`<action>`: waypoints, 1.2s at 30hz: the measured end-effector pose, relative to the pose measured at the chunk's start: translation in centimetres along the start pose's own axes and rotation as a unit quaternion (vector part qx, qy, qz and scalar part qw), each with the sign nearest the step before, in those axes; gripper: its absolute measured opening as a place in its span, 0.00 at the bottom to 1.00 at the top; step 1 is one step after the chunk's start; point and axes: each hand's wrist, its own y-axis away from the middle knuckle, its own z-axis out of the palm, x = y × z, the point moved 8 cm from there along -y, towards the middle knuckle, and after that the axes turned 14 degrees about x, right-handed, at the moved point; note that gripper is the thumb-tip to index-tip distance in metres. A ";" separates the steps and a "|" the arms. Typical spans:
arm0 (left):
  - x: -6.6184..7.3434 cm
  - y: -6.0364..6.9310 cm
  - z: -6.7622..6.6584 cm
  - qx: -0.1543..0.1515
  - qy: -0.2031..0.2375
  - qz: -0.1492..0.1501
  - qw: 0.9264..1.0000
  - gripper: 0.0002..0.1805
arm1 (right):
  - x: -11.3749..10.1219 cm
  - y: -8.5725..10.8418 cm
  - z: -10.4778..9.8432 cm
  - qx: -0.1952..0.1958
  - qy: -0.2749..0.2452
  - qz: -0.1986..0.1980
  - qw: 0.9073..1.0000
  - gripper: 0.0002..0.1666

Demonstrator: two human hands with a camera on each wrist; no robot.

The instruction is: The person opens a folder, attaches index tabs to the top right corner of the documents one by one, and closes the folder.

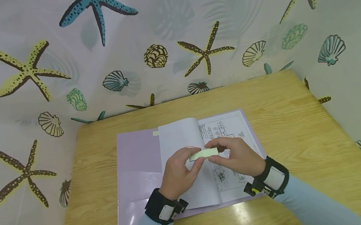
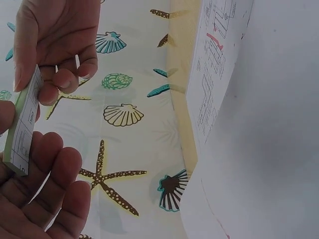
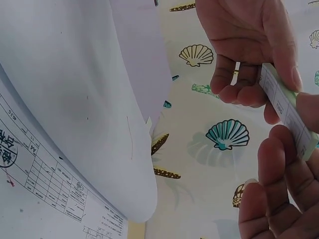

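A small pad of pale green sticky notes (image 1: pixel 203 154) is held up over the folder, between both hands. My left hand (image 1: pixel 178 171) pinches its left end between thumb and fingers. At the right end, my right hand (image 1: pixel 238 155) pinches it in the same way. The wrist views show the pad's printed backing (image 2: pixel 24 127). Beneath the hands lies an open purple folder (image 1: pixel 135 157) with white pages (image 1: pixel 178 136). Technical drawings (image 1: pixel 239 121) cover the right-hand page. A pale green tab (image 1: pixel 155 133) sticks out from the left edge of the turned pages.
The folder lies on a wooden table (image 1: pixel 92 180). Behind and beside the table hangs a white cloth (image 1: pixel 72 58) with starfish and shells. Each wrist wears a black strap (image 1: pixel 277 175) with a small camera. In the right wrist view, the turned pages (image 3: pixel 114 119) bulge upward.
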 end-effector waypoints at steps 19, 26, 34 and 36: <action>0.0 0.2 0.2 0.002 -0.014 -0.018 1.000 0.15 | -0.5 0.2 -0.4 0.010 0.019 -0.018 1.000 0.18; 0.5 0.0 -0.3 0.035 -0.060 0.010 0.998 0.15 | -0.6 0.4 -0.3 0.017 0.002 -0.017 1.000 0.12; 1.3 -0.5 -1.7 0.118 -0.078 0.015 0.990 0.06 | -1.0 0.7 -0.2 0.034 0.034 -0.057 0.997 0.11; 1.4 -0.6 -1.9 0.129 -0.079 0.009 0.988 0.05 | -1.0 0.7 -0.3 0.043 0.048 -0.062 0.996 0.11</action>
